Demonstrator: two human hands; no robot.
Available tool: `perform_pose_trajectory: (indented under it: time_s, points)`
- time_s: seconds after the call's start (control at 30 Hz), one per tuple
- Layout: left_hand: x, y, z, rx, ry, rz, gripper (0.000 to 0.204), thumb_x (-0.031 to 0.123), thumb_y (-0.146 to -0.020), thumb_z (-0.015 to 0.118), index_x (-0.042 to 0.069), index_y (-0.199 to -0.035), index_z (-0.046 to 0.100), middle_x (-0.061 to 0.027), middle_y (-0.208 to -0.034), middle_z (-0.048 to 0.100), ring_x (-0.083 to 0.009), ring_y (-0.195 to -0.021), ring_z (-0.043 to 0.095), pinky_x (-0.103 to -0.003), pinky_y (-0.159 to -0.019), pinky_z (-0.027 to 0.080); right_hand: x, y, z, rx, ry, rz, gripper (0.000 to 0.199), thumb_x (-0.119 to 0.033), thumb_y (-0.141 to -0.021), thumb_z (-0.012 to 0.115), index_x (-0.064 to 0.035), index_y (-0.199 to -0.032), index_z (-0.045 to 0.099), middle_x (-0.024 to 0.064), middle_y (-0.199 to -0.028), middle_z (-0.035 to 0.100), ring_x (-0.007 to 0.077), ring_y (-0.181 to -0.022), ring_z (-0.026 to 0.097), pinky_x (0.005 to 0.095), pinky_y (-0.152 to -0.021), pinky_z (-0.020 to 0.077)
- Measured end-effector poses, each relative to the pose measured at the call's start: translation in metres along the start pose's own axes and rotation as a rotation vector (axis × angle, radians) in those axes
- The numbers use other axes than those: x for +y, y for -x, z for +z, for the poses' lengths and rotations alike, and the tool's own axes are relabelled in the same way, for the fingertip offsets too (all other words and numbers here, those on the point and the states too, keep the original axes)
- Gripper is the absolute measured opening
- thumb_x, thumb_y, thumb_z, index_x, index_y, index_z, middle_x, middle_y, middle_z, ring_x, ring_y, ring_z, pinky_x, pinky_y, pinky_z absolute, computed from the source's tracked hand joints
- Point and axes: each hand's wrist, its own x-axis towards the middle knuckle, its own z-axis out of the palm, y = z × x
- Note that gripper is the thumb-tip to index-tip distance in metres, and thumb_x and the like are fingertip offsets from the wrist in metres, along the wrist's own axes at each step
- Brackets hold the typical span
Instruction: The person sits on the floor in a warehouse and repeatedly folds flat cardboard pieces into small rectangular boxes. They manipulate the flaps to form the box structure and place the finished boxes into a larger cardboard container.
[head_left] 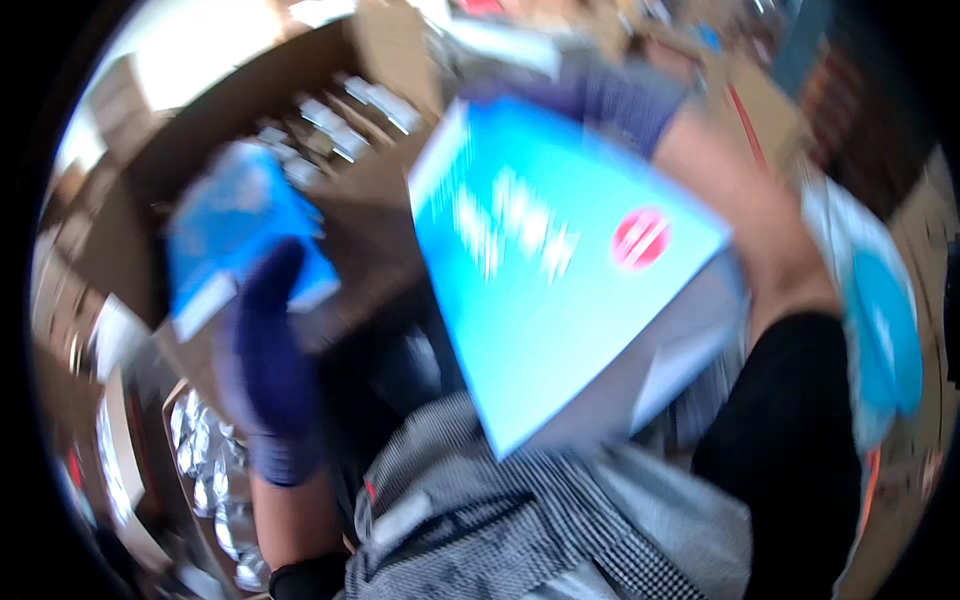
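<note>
My right hand point(625, 105), in a dark purple glove, reaches over the far edge of a blue box point(520, 270) and grips it there. The box hangs tilted above my lap, its bright blue face with white lettering and a red round mark turned up. One pale side of it shows at the lower right. My left hand point(270, 350), gloved alike, is at the left with its thumb stretched up and nothing visible in it; its other fingers are smeared by motion. Just beyond it, another blue packet or box point(240, 225) lies at a large open carton.
The brown carton point(150, 130) at the far left holds several white-and-silver items point(335, 130). Silver foil-like packs point(210, 470) lie in a box at the lower left. At the right hangs a turquoise and whitish thing point(880, 320). More cardboard point(760, 110) stands at the far right.
</note>
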Motion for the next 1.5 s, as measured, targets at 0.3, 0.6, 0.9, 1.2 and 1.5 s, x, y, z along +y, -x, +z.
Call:
perform_pose_trajectory:
  time_s: [0.3, 0.6, 0.9, 1.2, 1.5]
  points:
    - [-0.158, 0.080, -0.059, -0.156, 0.905, -0.652, 0.052, 0.033, -0.108, 0.033, -0.005, -0.138, 0.052, -0.0211, -0.136, 0.059, -0.0317, -0.126, 0.056, -0.045, -0.114, 0.037, 0.098, 0.271, -0.014, 0.569, 0.333, 0.340, 0.046, -0.035, -0.089, 0.073, -0.0018, -0.120, 0.068, 0.0088, -0.104, 0.070, 0.0141, -0.086, 0.065, 0.0267, -0.076, 0.0514]
    - [-0.210, 0.118, -0.003, -0.137, 0.347, -0.812, 0.043, 0.027, -0.107, 0.041, -0.003, -0.131, 0.058, -0.0149, -0.126, 0.064, -0.0270, -0.117, 0.059, -0.040, -0.107, 0.043, 0.265, 0.300, 0.197, 0.599, -0.537, 0.839, 0.044, -0.025, -0.086, 0.078, 0.0000, -0.120, 0.068, 0.0086, -0.108, 0.072, 0.0176, -0.096, 0.067, 0.0330, -0.089, 0.0527]
    - [-0.210, 0.118, -0.013, -0.094, 0.333, -0.918, 0.040, 0.025, -0.106, 0.044, -0.004, -0.130, 0.058, -0.0145, -0.128, 0.063, -0.0267, -0.117, 0.061, -0.040, -0.104, 0.047, 0.324, 0.259, 0.398, 0.828, -0.142, 0.893, 0.062, -0.028, -0.083, 0.076, 0.0043, -0.131, 0.054, 0.0246, -0.128, 0.061, 0.0381, -0.107, 0.065, 0.0432, -0.095, 0.0504]
    - [-0.074, 0.043, 0.021, -0.384, -0.615, -0.012, 0.043, 0.017, -0.075, 0.079, 0.004, -0.114, 0.069, -0.0174, -0.114, 0.067, -0.0354, -0.108, 0.063, -0.043, -0.097, 0.049, 0.307, 0.276, 0.376, 0.558, 0.143, 0.716, 0.066, -0.020, -0.087, 0.066, -0.0002, -0.146, 0.045, 0.0231, -0.156, 0.037, 0.0414, -0.142, 0.037, 0.0481, -0.117, 0.0329]
    - [-0.074, -0.059, -0.052, -0.447, -1.251, 0.046, 0.061, 0.037, -0.079, 0.078, 0.010, -0.132, 0.060, -0.0169, -0.136, 0.059, -0.0435, -0.125, 0.052, -0.050, -0.105, 0.044, 0.206, 0.130, 0.252, 0.985, -0.008, 0.058, 0.035, 0.000, -0.085, 0.056, 0.0039, -0.120, 0.063, 0.0242, -0.118, 0.064, 0.0410, -0.112, 0.060, 0.0469, -0.098, 0.0477]
